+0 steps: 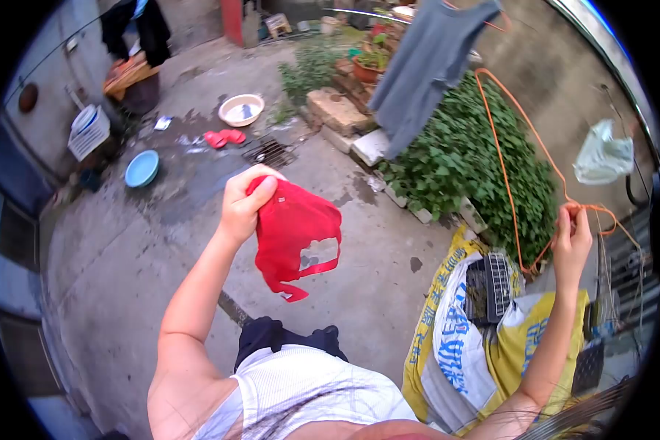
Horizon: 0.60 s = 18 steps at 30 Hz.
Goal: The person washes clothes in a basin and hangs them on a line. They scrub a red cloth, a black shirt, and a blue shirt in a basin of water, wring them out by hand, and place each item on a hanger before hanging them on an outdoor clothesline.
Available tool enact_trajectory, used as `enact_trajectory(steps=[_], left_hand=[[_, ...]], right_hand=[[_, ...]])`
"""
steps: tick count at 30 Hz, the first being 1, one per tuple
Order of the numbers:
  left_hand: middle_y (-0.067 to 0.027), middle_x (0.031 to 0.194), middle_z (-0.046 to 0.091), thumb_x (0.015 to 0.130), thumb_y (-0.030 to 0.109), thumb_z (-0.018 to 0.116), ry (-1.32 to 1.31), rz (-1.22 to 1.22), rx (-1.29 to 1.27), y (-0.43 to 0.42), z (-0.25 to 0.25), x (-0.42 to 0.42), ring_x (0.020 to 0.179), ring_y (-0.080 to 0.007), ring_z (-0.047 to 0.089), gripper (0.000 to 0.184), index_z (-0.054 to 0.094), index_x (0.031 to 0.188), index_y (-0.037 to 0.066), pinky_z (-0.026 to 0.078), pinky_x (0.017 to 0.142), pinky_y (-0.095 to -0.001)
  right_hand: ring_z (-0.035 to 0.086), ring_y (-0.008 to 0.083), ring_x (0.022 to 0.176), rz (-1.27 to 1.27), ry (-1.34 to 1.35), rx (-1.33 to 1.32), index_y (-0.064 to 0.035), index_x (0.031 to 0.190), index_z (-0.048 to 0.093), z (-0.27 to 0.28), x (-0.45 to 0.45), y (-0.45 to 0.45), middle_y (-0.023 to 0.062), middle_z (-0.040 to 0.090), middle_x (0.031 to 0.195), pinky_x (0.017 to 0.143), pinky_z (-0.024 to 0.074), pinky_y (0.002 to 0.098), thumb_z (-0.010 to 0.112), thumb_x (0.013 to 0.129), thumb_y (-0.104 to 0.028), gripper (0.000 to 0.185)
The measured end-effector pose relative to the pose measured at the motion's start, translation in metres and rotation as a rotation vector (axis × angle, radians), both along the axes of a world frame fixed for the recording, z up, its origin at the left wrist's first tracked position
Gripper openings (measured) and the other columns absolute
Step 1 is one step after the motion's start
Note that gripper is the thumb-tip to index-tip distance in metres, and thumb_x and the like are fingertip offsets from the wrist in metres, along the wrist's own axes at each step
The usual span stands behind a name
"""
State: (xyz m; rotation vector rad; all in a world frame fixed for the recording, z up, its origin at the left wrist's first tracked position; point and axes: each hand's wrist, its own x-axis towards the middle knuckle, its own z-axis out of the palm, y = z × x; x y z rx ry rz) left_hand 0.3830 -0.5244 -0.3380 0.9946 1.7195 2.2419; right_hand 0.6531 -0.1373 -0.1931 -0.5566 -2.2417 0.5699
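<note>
A red cloth (290, 224) with a pale patch hangs from my left hand (251, 199), whose thumb and fingers pinch its upper corner. At the right, my right hand (570, 233) is closed on an orange hanger (500, 150), near its hook end. The hanger's long loop points up and to the left, in front of the green leaves. Cloth and hanger are well apart. Just left of the hanger a grey garment (433, 66) hangs on another orange hanger.
Yellow and white sacks (447, 345) with a black crate (489, 287) lie at the lower right. Leafy plants (469, 161) grow behind brick edging. Farther off on the concrete are a blue basin (142, 169), a cream basin (241, 110) and red slippers (224, 138).
</note>
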Motion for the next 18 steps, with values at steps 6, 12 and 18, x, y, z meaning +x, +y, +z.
enact_trajectory(steps=[6, 12, 18], left_hand=[[-0.0026, 0.082, 0.064, 0.093, 0.02, 0.056, -0.14, 0.285, -0.005, -0.182, -0.05, -0.041, 0.076, -0.0079, 0.057, 0.022, 0.062, 0.092, 0.0, 0.046, 0.069, -0.0237], [-0.0031, 0.081, 0.064, 0.093, 0.021, 0.057, -0.228, 0.587, -0.046, -0.34, -0.092, -0.101, 0.074, -0.0083, 0.056, 0.022, 0.062, 0.091, -0.001, 0.045, 0.068, -0.0235], [-0.0018, 0.08, 0.062, 0.092, 0.022, 0.059, -0.264, 0.888, -0.083, -0.47, -0.129, -0.185, 0.073, -0.008, 0.054, 0.024, 0.062, 0.089, -0.001, 0.045, 0.068, -0.0235]], right_hand=[[0.039, 0.0024, 0.046, 0.312, -0.222, -0.382, -0.0036, 0.084, 0.053, -0.131, -0.145, -0.133, -0.0042, 0.046, 0.062, 0.04, 0.0305, 0.0192, 0.057, 0.092, -0.015, 0.015], [0.049, 0.0097, 0.056, 0.378, -0.359, -0.277, 0.0016, 0.081, 0.055, -0.226, -0.289, -0.264, 0.0037, 0.055, 0.063, 0.052, 0.0405, 0.0266, 0.061, 0.085, -0.01, 0.013], [0.05, 0.0119, 0.054, 0.353, -0.509, -0.359, 0.0018, 0.072, 0.058, -0.277, -0.419, -0.374, 0.0048, 0.054, 0.058, 0.052, 0.0394, 0.029, 0.062, 0.087, -0.031, 0.036]])
